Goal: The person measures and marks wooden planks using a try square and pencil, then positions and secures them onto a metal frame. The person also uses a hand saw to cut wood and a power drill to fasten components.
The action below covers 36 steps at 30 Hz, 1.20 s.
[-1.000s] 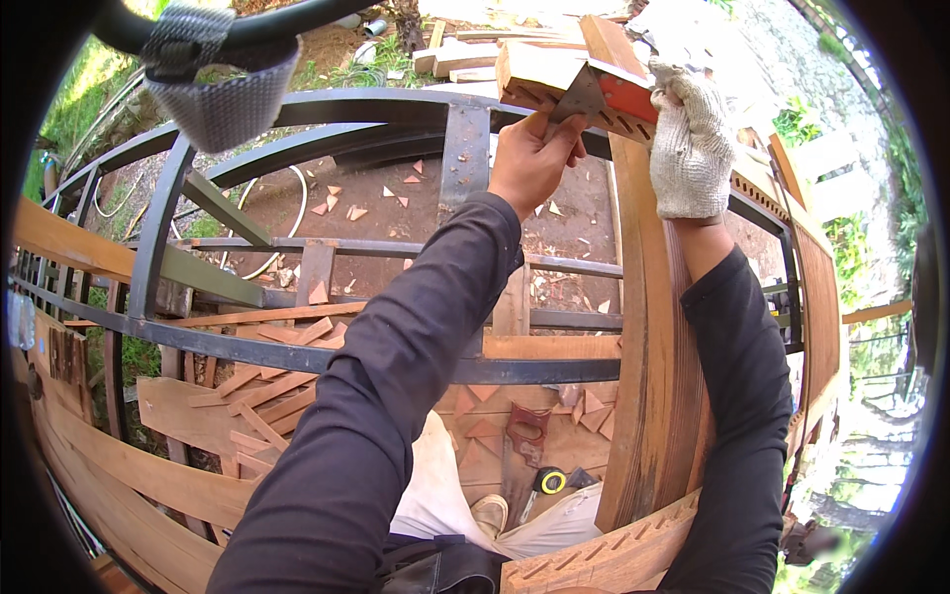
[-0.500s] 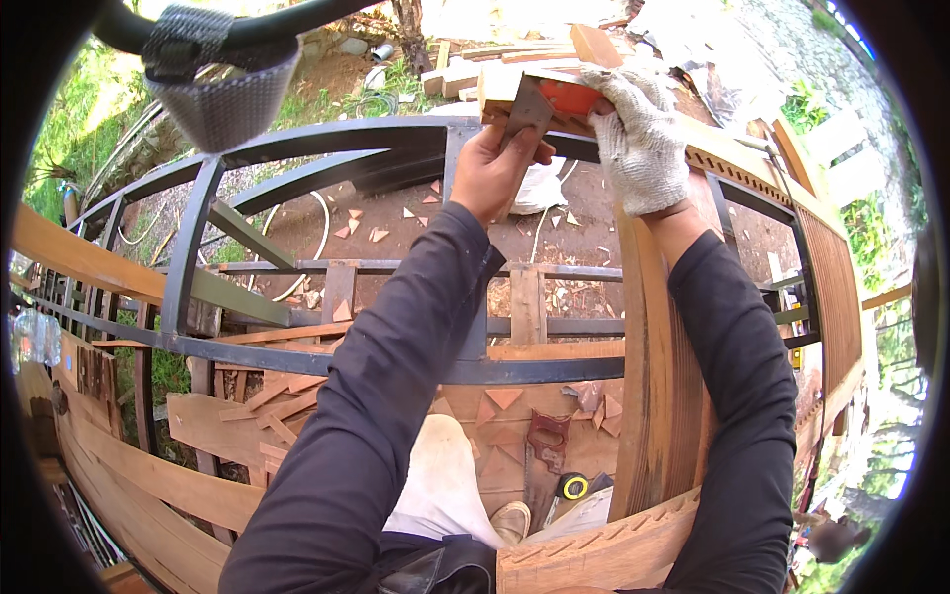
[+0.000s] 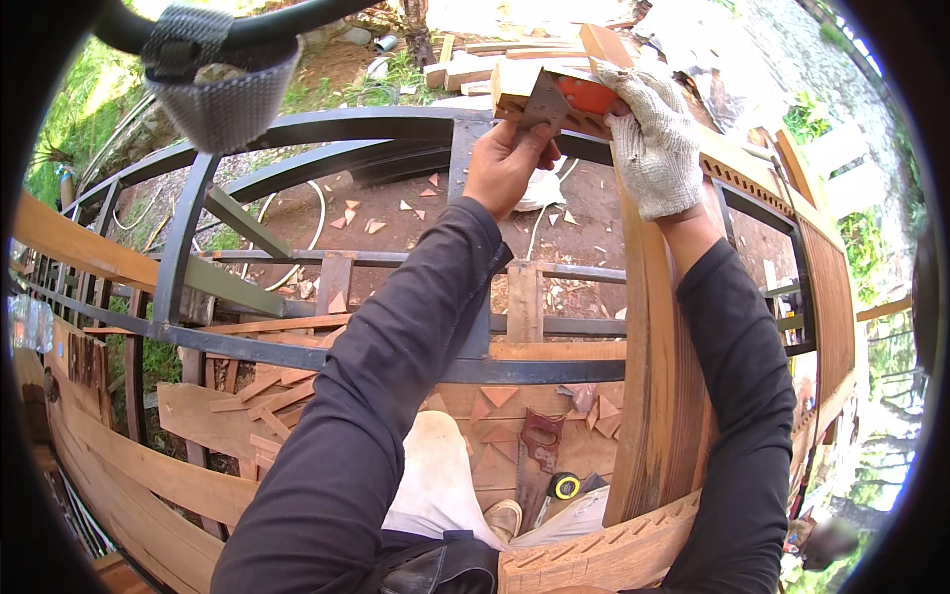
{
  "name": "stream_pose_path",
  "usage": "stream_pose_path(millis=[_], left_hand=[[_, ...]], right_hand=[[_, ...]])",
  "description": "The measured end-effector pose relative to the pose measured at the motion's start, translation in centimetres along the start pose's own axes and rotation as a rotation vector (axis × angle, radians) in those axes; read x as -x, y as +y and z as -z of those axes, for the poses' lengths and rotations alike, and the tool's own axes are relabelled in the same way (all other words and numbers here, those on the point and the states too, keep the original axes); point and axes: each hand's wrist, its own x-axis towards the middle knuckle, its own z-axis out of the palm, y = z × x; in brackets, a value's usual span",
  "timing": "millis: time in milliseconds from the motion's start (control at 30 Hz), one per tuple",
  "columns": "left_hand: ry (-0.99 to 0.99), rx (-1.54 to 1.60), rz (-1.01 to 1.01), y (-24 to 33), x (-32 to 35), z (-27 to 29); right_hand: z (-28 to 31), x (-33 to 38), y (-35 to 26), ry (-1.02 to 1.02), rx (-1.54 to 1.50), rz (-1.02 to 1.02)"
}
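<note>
1. Many slanted slots are already cut in the near board (image 3: 594, 552) and along the far slotted beam (image 3: 513, 83); how many remain to be cut, if any, I cannot tell.
2. The metal square (image 3: 542, 107) lies against the end part of that beam, apparently for checking or marking (no pencil line can be made out).
3. The bare left hand (image 3: 508, 166) has its thumb and fingers pinched together on the lower part of the grey blade.
4. The gloved right hand (image 3: 656, 142) is curled at the right end of the orange part; its grip is partly hidden.
5. So the square sits between both hands, just beyond the left fingertips and to the left of the glove.
</note>
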Motion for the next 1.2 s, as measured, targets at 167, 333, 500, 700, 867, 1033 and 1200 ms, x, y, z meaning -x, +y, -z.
stream_pose_path(millis=[167,333,500,700,867,1033,1200], left_hand=[[-0.002,-0.023,-0.006,0.1,0.0,0.2],[-0.015,-0.041,-0.032,0.0,-0.3,0.4],[0.001,-0.076,-0.039,0.5,0.0,0.0],[0.025,-0.129,-0.041,0.7,0.3,-0.5],[0.014,-0.134,-0.053,0.5,0.2,-0.4],[0.024,-0.157,-0.055,0.7,0.2,-0.5],[0.017,-0.169,-0.049,0.5,0.2,-0.4]], right_hand=[[0.3,-0.2,-0.1,-0.036,0.002,-0.014],[0.3,-0.2,-0.1,-0.042,0.005,-0.035],[0.3,-0.2,-0.2,-0.035,0.004,-0.013],[0.4,0.2,-0.2,-0.019,-0.021,-0.078],[0.8,0.3,0.2,-0.039,-0.069,-0.161],[0.9,0.3,0.2,-0.024,0.011,-0.106],[1.8,-0.8,-1.5,0.145,0.081,-0.048]])
